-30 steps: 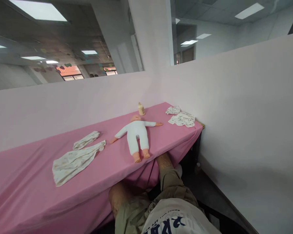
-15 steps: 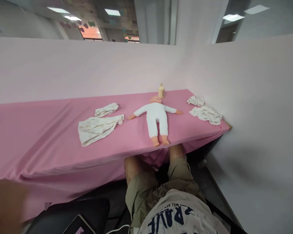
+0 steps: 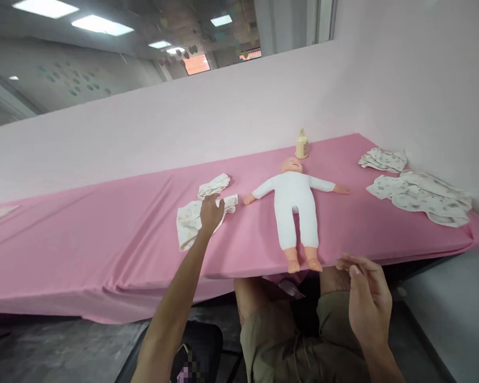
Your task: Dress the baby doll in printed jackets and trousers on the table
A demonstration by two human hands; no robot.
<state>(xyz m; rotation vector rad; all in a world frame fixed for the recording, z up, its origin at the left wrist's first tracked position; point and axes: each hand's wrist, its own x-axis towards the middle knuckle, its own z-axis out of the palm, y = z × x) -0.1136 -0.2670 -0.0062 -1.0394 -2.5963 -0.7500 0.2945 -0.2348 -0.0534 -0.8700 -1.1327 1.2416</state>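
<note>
A baby doll (image 3: pixel 295 205) in a white one-piece body lies on its back on the pink-covered table (image 3: pixel 143 213), arms spread and feet at the front edge. To its left, my left hand (image 3: pixel 211 213) is over a larger white printed baby garment (image 3: pixel 187 226), thumb and fingers apart; whether it touches the cloth I cannot tell. Just beyond the fingertips lies a smaller folded printed cloth (image 3: pixel 214 185). My right hand (image 3: pixel 369 298) hovers in front of the table edge near the doll's feet, fingers loosely bent and apart, holding nothing.
A cream pump bottle (image 3: pixel 302 145) stands behind the doll's head by the wall. On the right lie a bunched printed cloth (image 3: pixel 383 159) and a spread printed baby garment (image 3: pixel 423 197). A black seat (image 3: pixel 209 340) is below left, with a phone on it.
My left hand has reached forward to the garments left of the doll. My right hand has come into view at lower right. The camera view has shifted and tilted.
</note>
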